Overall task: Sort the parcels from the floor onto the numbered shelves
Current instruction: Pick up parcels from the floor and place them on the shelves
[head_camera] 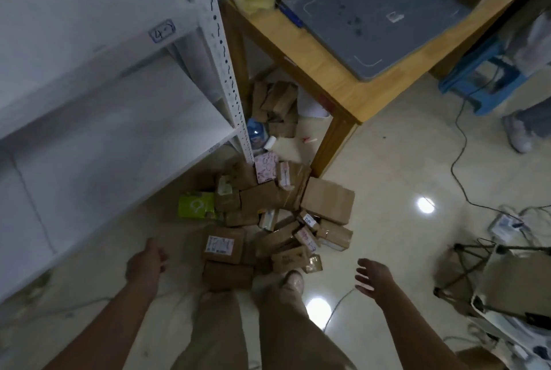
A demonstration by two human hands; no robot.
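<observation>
Parcel heap (268, 220): cardboard boxes piled on the floor at the foot of the shelf post, just ahead of the person's feet.
Second heap (275, 104): more boxes further back, under the wooden table (328, 77).
Shelves (119, 131): white unit at left. One board carries a handwritten tag (162, 31) (reads like 4-3, blurred). No parcel shows on the boards in view.
Left hand (147, 262): fingers loosely bent, holding nothing, near the labelled box (223, 246).
Right hand (372, 278): fingers spread apart, empty, right of the pile.
Progress: judged early or between picks, with most of the sorting left.
Remaining: lift a box, read its label, match it to a shelf tag.
</observation>
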